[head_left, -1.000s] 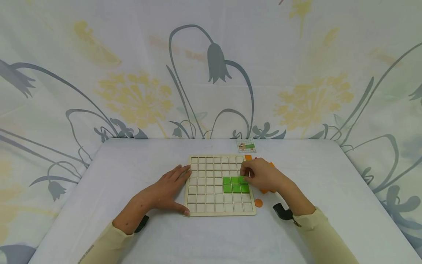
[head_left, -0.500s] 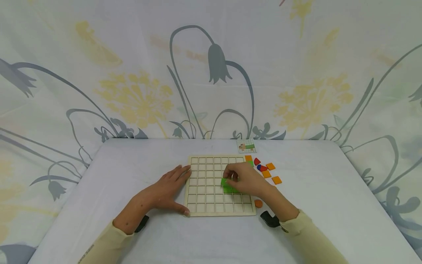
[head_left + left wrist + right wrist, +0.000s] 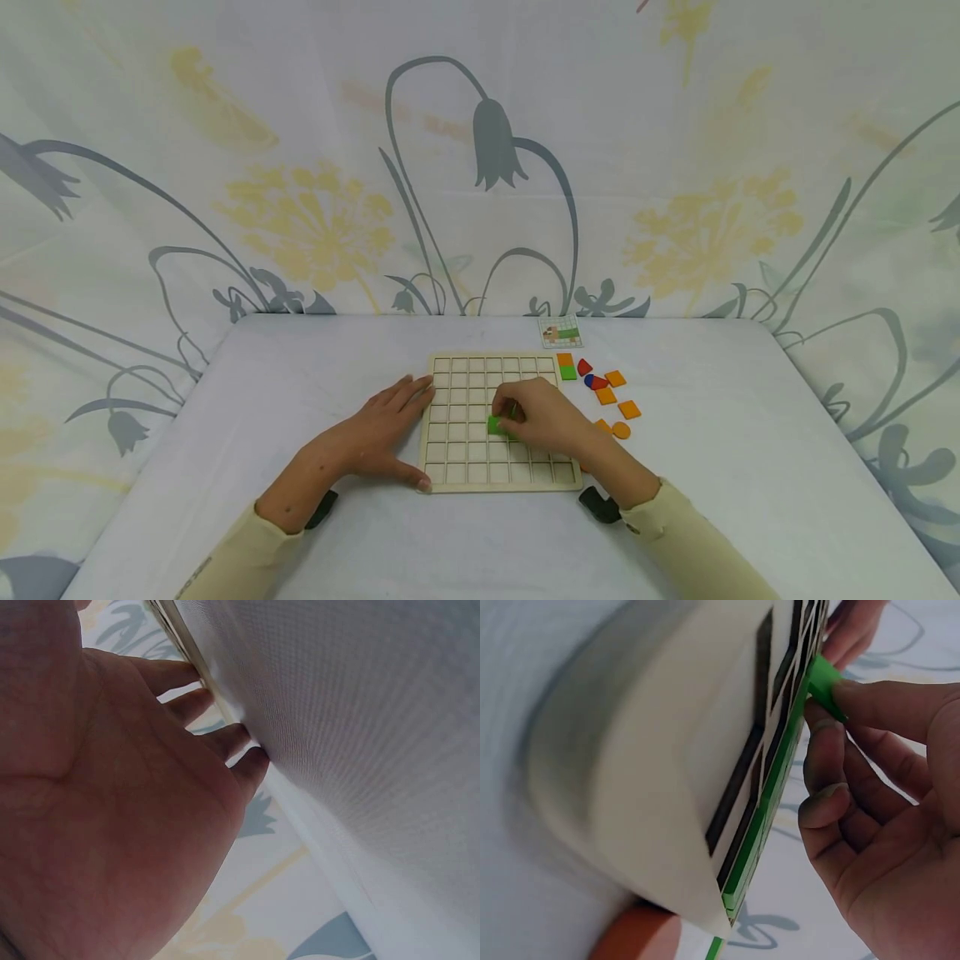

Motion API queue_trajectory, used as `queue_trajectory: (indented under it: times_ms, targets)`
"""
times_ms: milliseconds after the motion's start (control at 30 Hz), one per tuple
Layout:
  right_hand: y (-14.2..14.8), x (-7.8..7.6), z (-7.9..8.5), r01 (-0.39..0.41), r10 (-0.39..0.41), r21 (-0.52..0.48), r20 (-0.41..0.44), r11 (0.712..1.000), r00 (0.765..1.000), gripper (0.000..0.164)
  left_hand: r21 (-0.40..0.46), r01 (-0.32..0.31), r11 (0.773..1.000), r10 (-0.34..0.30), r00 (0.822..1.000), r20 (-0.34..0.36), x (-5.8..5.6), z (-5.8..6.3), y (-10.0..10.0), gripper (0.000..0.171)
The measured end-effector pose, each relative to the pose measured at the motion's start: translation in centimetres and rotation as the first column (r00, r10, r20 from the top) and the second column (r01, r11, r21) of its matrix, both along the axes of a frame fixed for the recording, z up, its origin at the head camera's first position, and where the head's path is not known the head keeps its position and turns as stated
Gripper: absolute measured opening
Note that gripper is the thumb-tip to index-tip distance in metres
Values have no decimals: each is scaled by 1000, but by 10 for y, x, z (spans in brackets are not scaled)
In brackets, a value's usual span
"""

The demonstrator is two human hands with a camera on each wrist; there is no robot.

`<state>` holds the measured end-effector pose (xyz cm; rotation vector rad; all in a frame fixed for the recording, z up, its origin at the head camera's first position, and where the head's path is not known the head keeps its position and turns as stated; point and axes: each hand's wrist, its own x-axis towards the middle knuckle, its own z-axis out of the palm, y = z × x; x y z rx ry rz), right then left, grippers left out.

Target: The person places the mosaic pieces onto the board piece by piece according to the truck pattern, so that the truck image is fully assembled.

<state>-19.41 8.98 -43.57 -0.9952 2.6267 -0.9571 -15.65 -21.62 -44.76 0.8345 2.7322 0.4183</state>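
In the head view, my left hand lies with its fingers spread along the left edge of a pale wooden grid board. The fingertips touch that edge in the left wrist view too. My right hand is over the board's middle and pinches a green square tile between thumb and forefinger. From the right wrist, the pinched tile appears tilted against the board, at the end of a row of green tiles lying in the cells. The hand hides most of those green tiles from above.
A small pattern card lies behind the board. To the right are an orange square touching a green one, red pieces, a blue piece, several orange squares and an orange disc.
My right hand has moved left and nearer to me across the board, carrying the green tile. Loose pieces on the right have come into view. The left hand has stayed put.
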Motion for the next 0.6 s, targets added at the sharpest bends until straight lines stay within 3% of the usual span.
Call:
queue_trajectory:
  times_ms: [600]
  targets:
    - [4, -2, 0, -25, 29, 59, -69, 998, 997, 5, -3, 5, 1000, -5, 1000, -5, 1, 0, 0, 133]
